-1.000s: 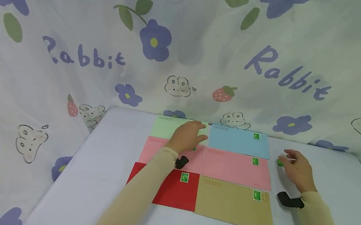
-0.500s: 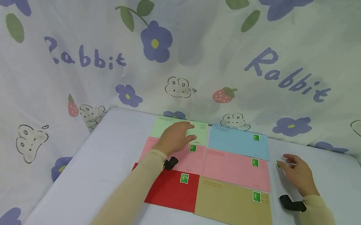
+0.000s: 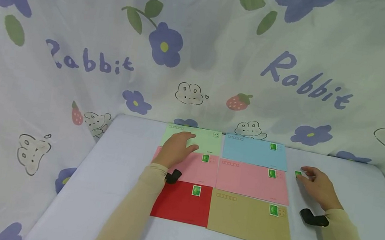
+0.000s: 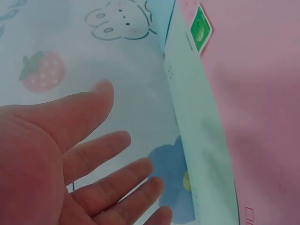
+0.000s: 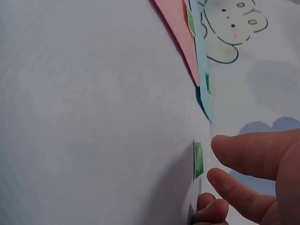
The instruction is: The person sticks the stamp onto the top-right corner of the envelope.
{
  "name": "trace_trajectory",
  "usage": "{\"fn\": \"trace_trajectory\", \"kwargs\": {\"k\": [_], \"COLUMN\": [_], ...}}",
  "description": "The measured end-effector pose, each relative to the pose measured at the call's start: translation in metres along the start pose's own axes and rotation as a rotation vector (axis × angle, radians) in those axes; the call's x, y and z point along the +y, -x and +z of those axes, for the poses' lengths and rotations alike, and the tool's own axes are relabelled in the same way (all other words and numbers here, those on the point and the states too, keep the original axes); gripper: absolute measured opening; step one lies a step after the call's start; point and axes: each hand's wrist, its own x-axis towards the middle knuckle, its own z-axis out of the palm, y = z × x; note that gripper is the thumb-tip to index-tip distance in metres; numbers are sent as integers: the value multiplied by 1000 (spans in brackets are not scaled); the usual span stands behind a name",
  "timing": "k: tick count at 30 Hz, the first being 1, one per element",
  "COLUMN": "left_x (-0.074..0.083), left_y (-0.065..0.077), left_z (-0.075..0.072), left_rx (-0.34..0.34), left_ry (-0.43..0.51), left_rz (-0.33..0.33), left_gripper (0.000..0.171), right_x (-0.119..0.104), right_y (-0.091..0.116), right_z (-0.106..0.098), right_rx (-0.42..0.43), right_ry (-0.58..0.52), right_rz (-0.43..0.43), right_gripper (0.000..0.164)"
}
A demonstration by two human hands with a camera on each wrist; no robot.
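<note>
My left hand (image 3: 176,149) hovers over the light green envelope (image 3: 208,141) and the left pink envelope (image 3: 191,172), its fingers loosely spread and holding nothing. In the left wrist view, the thumb and fingers (image 4: 136,176) are apart from the light green envelope's edge. A small green postage stamp (image 3: 298,174) lies on the white table, right of the envelopes. My right hand (image 3: 320,188) is beside it, thumb and index fingertips close to the stamp. A gap shows between those fingers (image 5: 253,152) and the stamp (image 5: 199,159) in the right wrist view.
Blue (image 3: 255,151), right pink (image 3: 253,180), tan (image 3: 250,219) and red (image 3: 182,203) envelopes, each bearing a green stamp, complete a two-column grid with the others. Behind the white table (image 3: 86,195) hangs a patterned cloth (image 3: 201,49).
My left hand has drawn back to the left, uncovering the light green envelope's right part and the left pink envelope's stamp. The right hand has shifted slightly right and nearer; the loose stamp stays put.
</note>
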Motion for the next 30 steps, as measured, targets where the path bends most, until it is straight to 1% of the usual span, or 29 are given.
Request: {"fn": "trace_trajectory", "kwargs": {"k": [3,8,16,21,25,30], "left_x": [-6,-14,-25,-33,-38,-43], "left_y": [2,6,8,8,8,7], "left_z": [0,-1,1,2,-1,-7], "left_rx": [16,34,54,66,87,90], "left_ry": [19,39,66,83,82,82], "left_rz": [4,-7,-51,-67,-61,-68], "left_gripper": [49,50,51,52,53,54], "right_x": [2,3,3,3,2,3], "right_y": [0,-1,1,3,2,1], "right_z": [0,0,-1,-1,0,1], "right_rx": [6,17,4,13,18,19], "right_ry": [-1,-3,-11,-5,0,6], "right_rz": [-16,-38,-25,-26,-20,-7], "right_gripper": [56,55,53,52,51,50]}}
